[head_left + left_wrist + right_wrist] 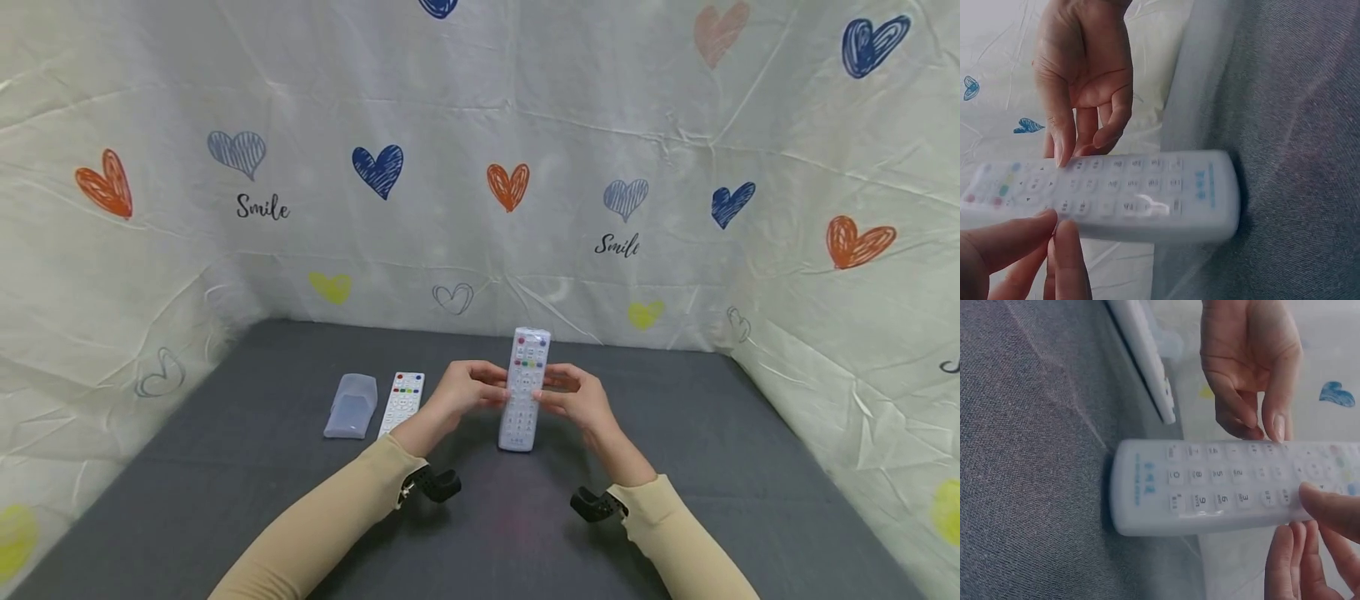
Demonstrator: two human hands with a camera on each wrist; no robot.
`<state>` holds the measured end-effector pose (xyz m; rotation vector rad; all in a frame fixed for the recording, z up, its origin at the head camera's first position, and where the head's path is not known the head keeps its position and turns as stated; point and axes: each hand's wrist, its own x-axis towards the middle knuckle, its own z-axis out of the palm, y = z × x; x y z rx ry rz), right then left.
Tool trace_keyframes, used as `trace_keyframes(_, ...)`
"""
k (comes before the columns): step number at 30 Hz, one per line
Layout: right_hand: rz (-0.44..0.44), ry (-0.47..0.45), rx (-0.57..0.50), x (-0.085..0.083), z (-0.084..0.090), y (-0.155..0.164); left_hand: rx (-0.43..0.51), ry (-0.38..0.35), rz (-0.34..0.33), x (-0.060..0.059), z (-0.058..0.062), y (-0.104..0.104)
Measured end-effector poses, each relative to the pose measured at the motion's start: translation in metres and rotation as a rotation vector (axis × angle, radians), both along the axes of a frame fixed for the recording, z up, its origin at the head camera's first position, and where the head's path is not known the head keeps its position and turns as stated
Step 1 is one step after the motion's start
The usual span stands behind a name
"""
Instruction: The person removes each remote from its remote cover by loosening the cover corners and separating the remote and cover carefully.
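Observation:
A white remote control (524, 392) in a clear, translucent sleeve stands nearly upright, its lower end right at the dark tabletop and its buttons facing me. My left hand (471, 388) pinches its left edge, thumb on the front and fingers behind. On the opposite edge my right hand (579, 398) grips it the same way, at about the same height. Both wrist views show the covered remote (1147, 187) close up, with number keys and blue lettering near its lower end. The right wrist view has the thumb (1329, 506) of my right hand lying across the front edge.
Left of my hands, a second white remote (403, 398) lies on the grey table (720, 442), partly hidden by my left forearm. Beside it rests an empty translucent sleeve (352, 407). A white curtain (450, 242) printed with hearts encloses the table's back and sides.

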<state>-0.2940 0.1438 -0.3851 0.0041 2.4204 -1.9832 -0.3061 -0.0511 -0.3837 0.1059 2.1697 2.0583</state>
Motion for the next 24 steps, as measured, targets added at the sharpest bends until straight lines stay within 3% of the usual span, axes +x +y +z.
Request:
trace_keyframes(13, -0.01, 0.096, -0.034, 0.0054, 0.0001, 0.0011, 0.049, 0.051, 0.014, 0.0003, 0.0002, 0.0001)
trace_keyframes(18, 0.0, 0.064, -0.061, 0.0056, -0.0029, 0.0018, 0.031, 0.044, 0.02, 0.0011, -0.0024, -0.0007)
trace_keyframes(24, 0.027, -0.01, -0.104, 0.007, -0.0066, 0.001, 0.084, 0.02, 0.013, 0.0034, -0.0068, -0.0022)
